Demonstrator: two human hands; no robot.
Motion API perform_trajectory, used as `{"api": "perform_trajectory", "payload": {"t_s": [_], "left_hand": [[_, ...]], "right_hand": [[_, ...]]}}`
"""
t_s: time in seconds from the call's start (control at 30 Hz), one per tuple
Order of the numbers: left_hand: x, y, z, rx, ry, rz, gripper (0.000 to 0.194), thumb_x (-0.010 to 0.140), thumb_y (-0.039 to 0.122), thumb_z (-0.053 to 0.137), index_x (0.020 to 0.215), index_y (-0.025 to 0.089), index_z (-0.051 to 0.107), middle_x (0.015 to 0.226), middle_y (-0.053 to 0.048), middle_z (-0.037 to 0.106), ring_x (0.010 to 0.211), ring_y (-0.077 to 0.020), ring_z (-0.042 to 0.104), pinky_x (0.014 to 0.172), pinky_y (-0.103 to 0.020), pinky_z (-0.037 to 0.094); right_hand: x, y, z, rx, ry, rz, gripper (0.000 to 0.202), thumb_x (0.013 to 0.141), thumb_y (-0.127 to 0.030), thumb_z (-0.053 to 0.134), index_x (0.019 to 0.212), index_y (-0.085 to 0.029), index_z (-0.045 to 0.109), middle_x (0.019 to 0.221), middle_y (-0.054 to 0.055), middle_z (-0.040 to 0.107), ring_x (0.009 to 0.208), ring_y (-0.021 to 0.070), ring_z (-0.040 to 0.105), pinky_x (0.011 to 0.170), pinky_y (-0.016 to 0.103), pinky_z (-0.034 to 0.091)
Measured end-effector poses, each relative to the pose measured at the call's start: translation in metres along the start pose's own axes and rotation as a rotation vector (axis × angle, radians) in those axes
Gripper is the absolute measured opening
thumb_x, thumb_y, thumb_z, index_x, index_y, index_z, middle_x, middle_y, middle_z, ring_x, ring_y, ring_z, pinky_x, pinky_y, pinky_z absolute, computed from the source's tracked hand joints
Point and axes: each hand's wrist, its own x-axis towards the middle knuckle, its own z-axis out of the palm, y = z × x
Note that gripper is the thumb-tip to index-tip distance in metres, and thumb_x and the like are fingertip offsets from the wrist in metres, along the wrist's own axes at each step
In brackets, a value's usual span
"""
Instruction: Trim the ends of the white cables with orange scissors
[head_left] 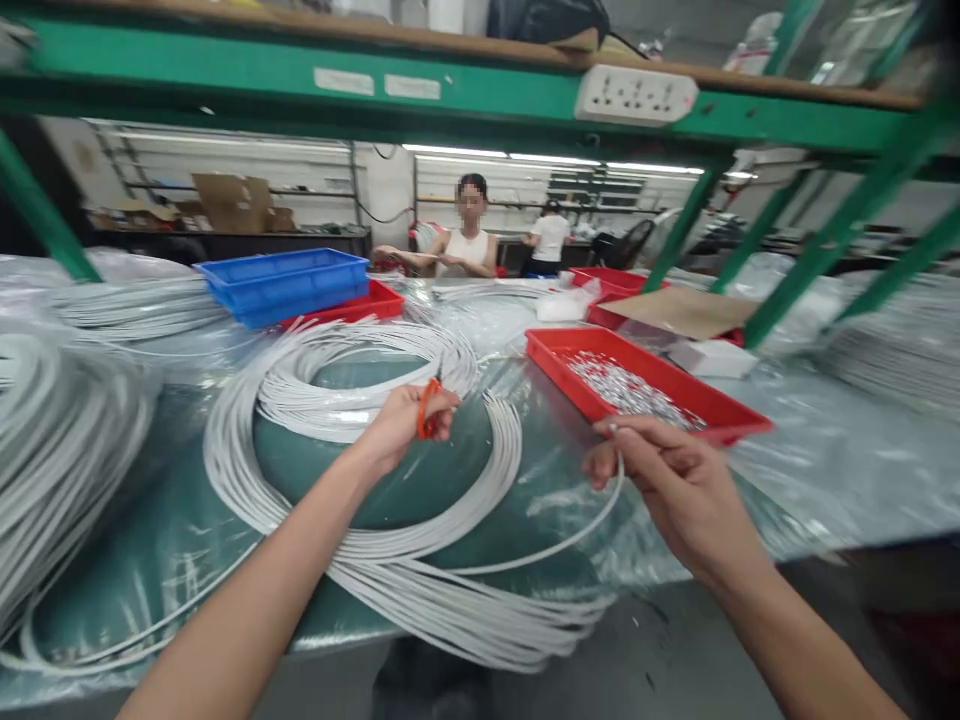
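My left hand [420, 415] is closed on a small orange-handled tool [428, 408], held above a coil of white cable [232, 450] on the green tabletop. Between the fingertips of my right hand [667, 460] is the end of one white cable [555, 548], which curves down and left to the coil. A small metallic piece shows at that cable end. Just behind my right hand lies a red tray [547, 365] of many small silvery parts. Loose cable ends [525, 620] fan out at the table's front edge.
More cable coils [67, 470] lie at the left. A blue tray [289, 285] rests partly over a red one. Brown cardboard [679, 312] sits behind the parts tray. Overhead runs a green shelf beam [487, 95] with a power strip [637, 95]. Two people are beyond the table.
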Motion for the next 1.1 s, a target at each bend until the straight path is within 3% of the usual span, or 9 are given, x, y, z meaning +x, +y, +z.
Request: {"api": "perform_trajectory", "payload": {"t_s": [0.13, 0.23, 0.47, 0.6, 0.7, 0.77, 0.87, 1.0, 1.1], "left_hand": [[-0.006, 0.011, 0.005, 0.069, 0.005, 0.035, 0.030, 0.067, 0.031, 0.076, 0.054, 0.014, 0.055, 0.053, 0.001, 0.054, 0.048, -0.0075, 0.050, 0.048, -0.020, 0.040], [-0.008, 0.017, 0.008, 0.119, 0.040, 0.015, 0.028, 0.069, 0.028, 0.073, 0.054, 0.014, 0.053, 0.053, 0.001, 0.053, 0.049, -0.0082, 0.049, 0.049, -0.020, 0.040], [-0.010, 0.020, 0.007, 0.178, 0.072, 0.039, 0.027, 0.070, 0.023, 0.068, 0.052, 0.015, 0.049, 0.053, 0.001, 0.052, 0.048, -0.0081, 0.047, 0.049, -0.021, 0.041], [-0.006, 0.018, 0.000, 0.134, 0.075, 0.074, 0.027, 0.071, 0.026, 0.070, 0.053, 0.015, 0.053, 0.051, 0.001, 0.053, 0.048, -0.0085, 0.049, 0.049, -0.022, 0.040], [-0.003, 0.011, -0.003, 0.072, 0.033, 0.045, 0.029, 0.070, 0.029, 0.073, 0.055, 0.014, 0.054, 0.052, 0.002, 0.053, 0.047, -0.0076, 0.049, 0.049, -0.021, 0.040], [-0.001, 0.005, -0.004, 0.052, -0.020, 0.004, 0.029, 0.069, 0.032, 0.075, 0.058, 0.013, 0.056, 0.053, 0.002, 0.055, 0.047, -0.0070, 0.050, 0.049, -0.020, 0.039], [0.000, -0.001, -0.004, 0.040, -0.125, -0.026, 0.028, 0.067, 0.033, 0.077, 0.061, 0.012, 0.059, 0.055, 0.001, 0.058, 0.047, -0.0074, 0.052, 0.048, -0.020, 0.040], [-0.001, -0.004, -0.005, 0.066, -0.225, -0.033, 0.028, 0.069, 0.035, 0.076, 0.062, 0.012, 0.061, 0.053, 0.001, 0.059, 0.044, -0.0076, 0.053, 0.047, -0.020, 0.040], [-0.002, -0.002, -0.007, 0.050, -0.225, -0.005, 0.031, 0.070, 0.037, 0.074, 0.059, 0.012, 0.061, 0.053, 0.001, 0.059, 0.044, -0.0071, 0.053, 0.048, -0.020, 0.040]], "right_hand": [[-0.079, 0.006, -0.035, 0.051, 0.366, 0.209, 0.026, 0.075, -0.045, 0.076, 0.080, -0.021, 0.068, 0.069, 0.005, 0.071, 0.060, 0.0189, 0.066, 0.052, 0.028, 0.055], [-0.130, 0.033, -0.041, 0.052, 0.436, 0.501, 0.030, 0.074, -0.048, 0.076, 0.082, -0.021, 0.068, 0.083, 0.012, 0.074, 0.066, 0.0243, 0.070, 0.053, 0.033, 0.059], [-0.144, 0.073, -0.037, 0.009, 0.144, 0.848, 0.038, 0.079, -0.060, 0.066, 0.088, -0.023, 0.069, 0.091, 0.013, 0.075, 0.073, 0.0251, 0.073, 0.060, 0.030, 0.060], [-0.122, 0.058, -0.056, -0.164, -0.058, 0.861, 0.055, 0.077, -0.067, 0.061, 0.076, -0.012, 0.066, 0.056, 0.007, 0.066, 0.036, 0.0128, 0.057, 0.030, 0.019, 0.037], [-0.107, 0.026, -0.062, -0.315, -0.345, 0.888, 0.058, 0.078, -0.069, 0.058, 0.078, -0.012, 0.064, 0.047, 0.001, 0.059, 0.027, 0.0079, 0.046, 0.028, 0.016, 0.024], [-0.091, 0.002, -0.054, -0.371, -0.510, 0.811, 0.051, 0.082, -0.064, 0.057, 0.081, -0.013, 0.064, 0.051, -0.001, 0.058, 0.032, 0.0070, 0.047, 0.033, 0.017, 0.030], [-0.054, -0.016, -0.023, -0.513, -0.482, 0.448, 0.038, 0.085, -0.053, 0.060, 0.084, -0.016, 0.066, 0.058, 0.000, 0.059, 0.044, 0.0090, 0.051, 0.044, 0.021, 0.041], [0.007, 0.000, 0.034, -0.603, -0.225, -0.135, 0.024, 0.087, -0.039, 0.062, 0.098, -0.018, 0.070, 0.083, 0.007, 0.070, 0.065, 0.0154, 0.061, 0.055, 0.026, 0.047], [0.042, 0.025, 0.069, -0.542, -0.247, -0.322, 0.021, 0.087, -0.032, 0.064, 0.102, -0.019, 0.070, 0.093, 0.007, 0.072, 0.066, 0.0153, 0.063, 0.051, 0.025, 0.046]]}}
